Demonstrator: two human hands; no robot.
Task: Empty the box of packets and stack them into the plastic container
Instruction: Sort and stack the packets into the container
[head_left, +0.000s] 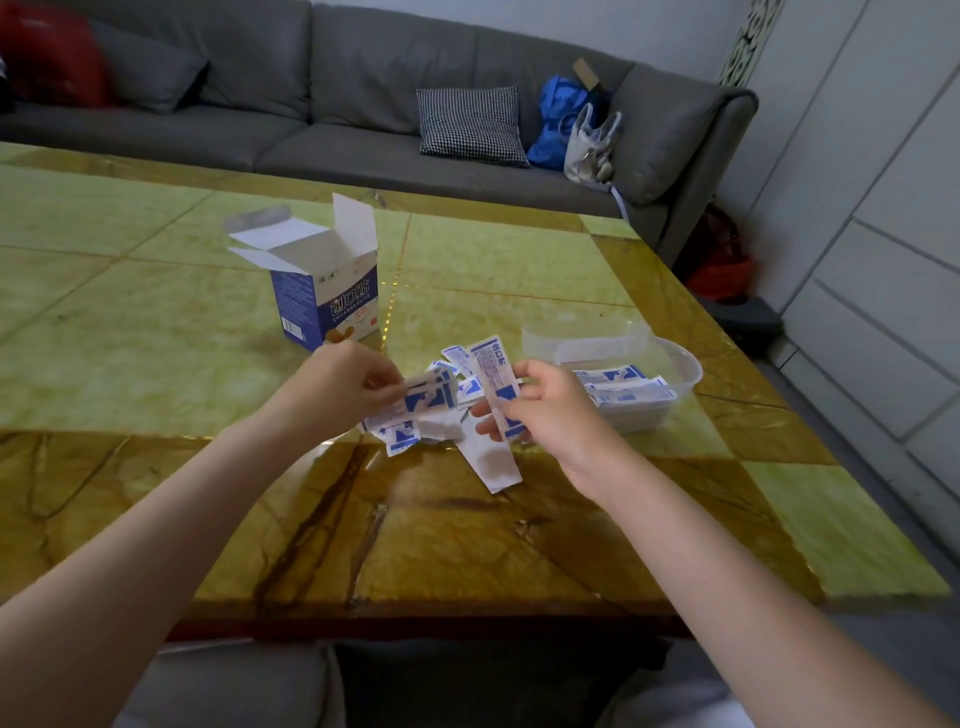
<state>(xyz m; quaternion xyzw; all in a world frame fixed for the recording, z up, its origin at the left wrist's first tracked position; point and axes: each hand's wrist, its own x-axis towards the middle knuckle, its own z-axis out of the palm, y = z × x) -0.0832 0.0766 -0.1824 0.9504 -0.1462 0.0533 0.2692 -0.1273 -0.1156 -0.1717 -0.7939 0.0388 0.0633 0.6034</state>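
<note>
A glossy green and amber stone-patterned table was seen in a living room, with a long grey fabric sofa set behind it. On the sofa, from left to right, a red cushion, a black-and-white checked pillow, a blue bag and a clear plastic bag were found. Towards the left of the table's middle, a blue and white cardboard box was stood upright, its top flaps opened. Just in front of it, the left hand was held above the table, and a small bunch of blue and white paper packets was pinched between its thumb and curled fingers. Beneath and between the two hands, a loose pile of packets was spread on the table, along with a plain white strip. One long packet, held nearly upright, was gripped by the fingers of the right hand. The two hands were kept close together but apart. To the right, just beside the right hand, a clear plastic container was placed on the table, and a layered stack of packets was lying flat inside it.
</note>
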